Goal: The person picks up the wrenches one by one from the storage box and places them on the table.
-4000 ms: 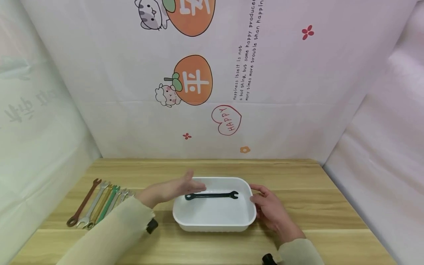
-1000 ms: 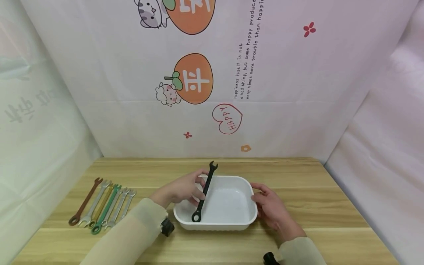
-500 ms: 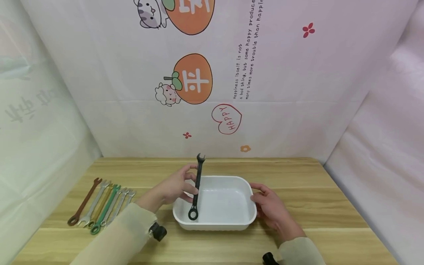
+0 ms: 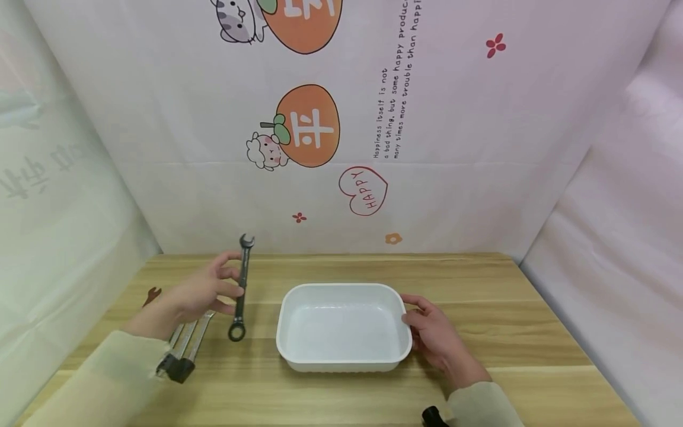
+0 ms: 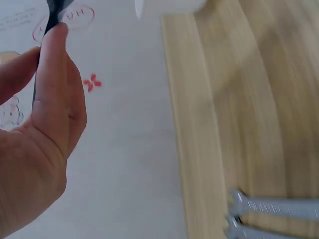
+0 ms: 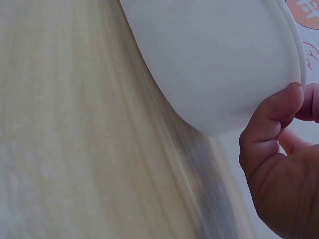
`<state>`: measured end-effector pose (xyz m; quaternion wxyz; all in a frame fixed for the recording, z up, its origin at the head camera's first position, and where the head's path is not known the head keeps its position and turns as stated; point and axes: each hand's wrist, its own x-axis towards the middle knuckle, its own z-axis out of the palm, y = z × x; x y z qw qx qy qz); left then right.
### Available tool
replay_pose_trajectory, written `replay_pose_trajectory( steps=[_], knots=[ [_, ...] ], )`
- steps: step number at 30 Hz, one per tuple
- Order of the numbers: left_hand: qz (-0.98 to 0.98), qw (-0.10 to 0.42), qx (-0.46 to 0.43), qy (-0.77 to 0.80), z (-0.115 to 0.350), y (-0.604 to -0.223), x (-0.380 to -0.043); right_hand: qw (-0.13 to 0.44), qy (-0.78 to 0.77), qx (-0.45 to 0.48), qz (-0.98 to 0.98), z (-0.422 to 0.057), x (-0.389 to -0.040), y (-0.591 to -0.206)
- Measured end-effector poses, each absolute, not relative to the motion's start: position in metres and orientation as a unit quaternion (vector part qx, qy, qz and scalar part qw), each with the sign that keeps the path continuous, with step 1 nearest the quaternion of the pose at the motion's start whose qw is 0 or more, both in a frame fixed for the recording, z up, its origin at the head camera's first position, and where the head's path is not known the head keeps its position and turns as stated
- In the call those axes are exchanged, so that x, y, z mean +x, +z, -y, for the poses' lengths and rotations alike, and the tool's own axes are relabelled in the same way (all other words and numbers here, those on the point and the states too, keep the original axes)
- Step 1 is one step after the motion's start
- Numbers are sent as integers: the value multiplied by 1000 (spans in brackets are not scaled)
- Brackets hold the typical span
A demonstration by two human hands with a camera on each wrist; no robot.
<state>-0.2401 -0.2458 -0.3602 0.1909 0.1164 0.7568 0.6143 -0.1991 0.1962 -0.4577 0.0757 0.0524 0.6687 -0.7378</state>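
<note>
My left hand (image 4: 205, 293) holds a dark combination wrench (image 4: 242, 290) by its shaft, between thumb and fingers. The wrench stands nearly upright above the left part of the table, open end up and ring end down. In the left wrist view, only a dark piece of the wrench (image 5: 57, 7) shows past the fingertips. A white rectangular tub (image 4: 344, 357) sits mid-table with nothing inside. At its right end, my right hand (image 4: 434, 335) holds the rim, and the right wrist view shows the thumb (image 6: 281, 102) bent against the tub's edge.
Beneath the left forearm lie several wrenches, partly hidden: silver ones (image 4: 200, 335) and the tip of a brown one (image 4: 153, 295). The wooden table (image 4: 501, 332) meets a white printed cloth (image 4: 453, 196) at its back edge. Cloth also hangs on both sides.
The dark wrench lay in the tub four seconds ago; my left hand has lifted it out and carried it left over the table. The right hand has stayed at the tub's rim.
</note>
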Motion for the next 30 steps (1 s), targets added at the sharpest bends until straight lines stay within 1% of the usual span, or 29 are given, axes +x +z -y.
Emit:
replay_pose_trajectory(
  steps=[4,10,14,20,24,30],
  knots=[
    [-791,183,87,577,267,-369,-241,74,-736,54,-671,-196,-199,-458],
    [-833,181,65,519,282,-393,-234,74,-736,52,-671,-195,-199,-458],
    [-843,193,47,499,283,-412,-227,73,-736,54,-671,-194,-199,-458],
    [-846,202,-12,493,280,-435,-220,72,-733,57,-674,-194,-199,-457],
    [-854,192,-35,481,278,-441,-219,71,-731,57,-676,-194,-199,-458],
    [-877,170,-43,448,274,-442,-218,72,-730,55,-678,-194,-198,-457]
  ],
)
